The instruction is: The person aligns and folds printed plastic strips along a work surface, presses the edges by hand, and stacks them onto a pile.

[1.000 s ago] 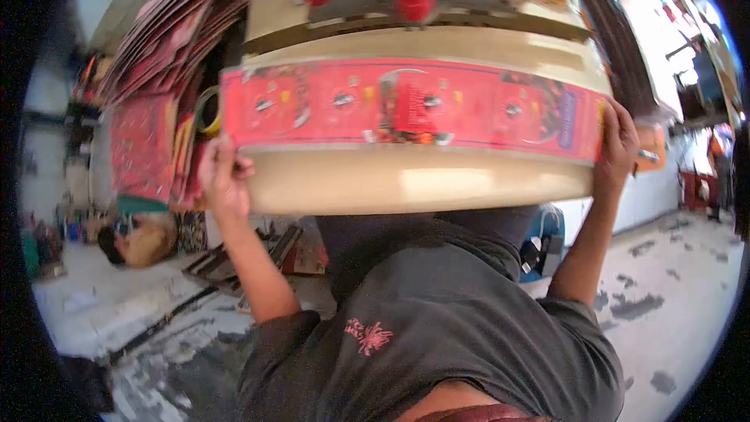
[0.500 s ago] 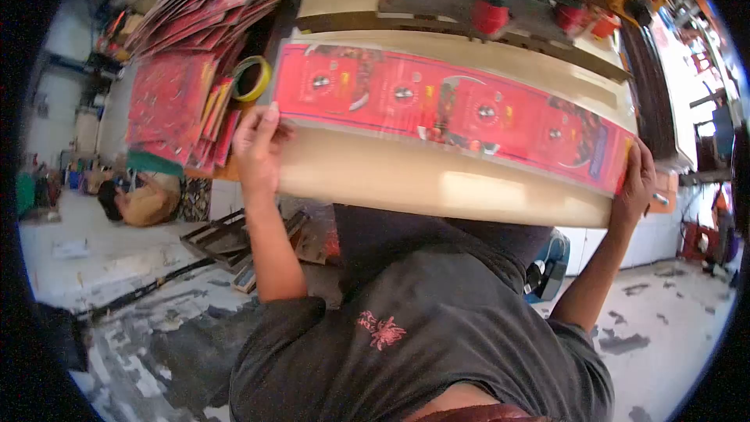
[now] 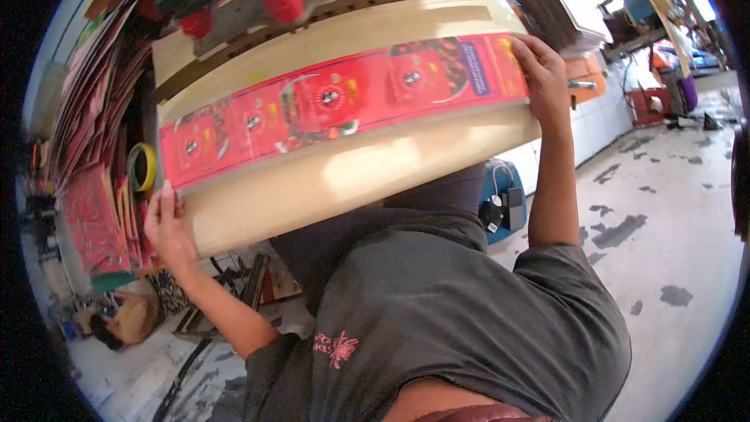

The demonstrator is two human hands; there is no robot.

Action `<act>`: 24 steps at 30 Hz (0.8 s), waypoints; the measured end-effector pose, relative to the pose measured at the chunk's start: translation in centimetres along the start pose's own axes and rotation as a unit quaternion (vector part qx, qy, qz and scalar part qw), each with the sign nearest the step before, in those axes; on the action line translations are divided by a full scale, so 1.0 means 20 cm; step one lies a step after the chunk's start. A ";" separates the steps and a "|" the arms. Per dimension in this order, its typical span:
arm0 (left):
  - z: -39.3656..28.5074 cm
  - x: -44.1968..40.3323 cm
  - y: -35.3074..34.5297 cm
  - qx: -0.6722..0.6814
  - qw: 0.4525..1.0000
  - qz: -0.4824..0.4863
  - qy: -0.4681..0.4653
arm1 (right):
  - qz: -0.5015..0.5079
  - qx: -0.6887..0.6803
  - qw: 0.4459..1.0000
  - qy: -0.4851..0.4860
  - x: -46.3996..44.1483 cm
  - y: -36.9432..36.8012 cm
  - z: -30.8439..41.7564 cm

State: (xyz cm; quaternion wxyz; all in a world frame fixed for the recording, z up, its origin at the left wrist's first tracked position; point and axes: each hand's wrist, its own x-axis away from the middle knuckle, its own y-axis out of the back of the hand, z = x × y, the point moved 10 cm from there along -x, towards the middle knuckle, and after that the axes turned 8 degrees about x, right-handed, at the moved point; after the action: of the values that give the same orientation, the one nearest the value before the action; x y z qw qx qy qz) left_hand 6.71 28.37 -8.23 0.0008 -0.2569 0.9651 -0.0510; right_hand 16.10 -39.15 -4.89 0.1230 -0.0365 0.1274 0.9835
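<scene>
A long red printed strip with a clear glossy edge lies across the pale cream work surface. At its left end, my left hand pinches the lower corner between thumb and fingers. My right hand grips the right end, thumb and fingers closed on its upper corner. The strip is held flat and stretched between both hands, just over the surface. Round food pictures and small logos show on it.
Behind the surface stands a dark green machine part with red knobs. Stacked red sheets and a yellow tape roll are at left. A crouching person is at lower left. A blue container stands below the right side.
The camera view has rotated, so the strip and surface now slope up to the right. Both hands still hold the strip's ends.
</scene>
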 end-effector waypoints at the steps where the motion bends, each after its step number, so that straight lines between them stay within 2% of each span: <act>1: 0.02 -0.01 0.03 0.023 1.000 0.000 0.005 | 0.025 -0.051 0.998 -0.013 0.00 -0.02 0.00; 2: 0.04 -0.02 0.06 0.047 0.999 -0.003 0.008 | 0.019 -0.048 0.999 -0.013 0.01 0.02 0.01; 5: 0.05 -0.02 0.09 0.063 0.998 0.012 0.011 | 0.119 0.029 0.992 -0.001 0.07 -0.08 0.10; 6: 0.04 -0.02 0.10 0.073 0.997 0.011 0.009 | 0.119 0.029 0.992 -0.003 0.07 -0.07 0.09; 8: 0.03 -0.02 0.10 0.093 0.995 0.013 0.023 | 0.168 0.089 0.981 0.038 0.10 -0.08 0.08; 12: 0.02 -0.02 0.05 0.106 0.994 -0.017 0.033 | 0.184 0.084 0.979 0.020 0.10 -0.09 0.09; 16: -0.13 0.00 -0.13 0.074 0.997 0.016 -0.006 | 0.144 0.109 0.984 0.001 0.05 -0.08 0.08; 18: -0.16 -0.03 -0.16 -0.114 0.991 0.056 -0.043 | 0.129 0.125 0.984 -0.002 0.01 -0.08 0.06; 19: -0.16 -0.05 -0.17 -0.112 0.991 0.056 -0.043 | 0.099 0.189 0.976 0.035 -0.01 -0.08 0.08; 21: -0.15 -0.08 -0.26 -0.244 0.965 0.091 -0.027 | 0.041 0.325 0.939 0.105 -0.05 -0.09 0.14; 22: -0.14 -0.11 -0.29 -0.243 0.965 0.093 -0.028 | 0.039 0.327 0.938 0.105 -0.06 -0.11 0.14; 24: -0.17 -0.14 -0.35 -0.333 0.931 0.115 -0.096 | 0.020 0.350 0.929 0.118 -0.08 -0.14 0.16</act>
State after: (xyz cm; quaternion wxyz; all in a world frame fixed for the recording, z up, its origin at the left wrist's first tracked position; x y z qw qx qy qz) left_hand 12.45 24.02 -4.19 0.0133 -0.1335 0.9449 0.2987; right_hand 18.30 -36.04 -2.42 0.0926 -0.1045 0.4781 0.8671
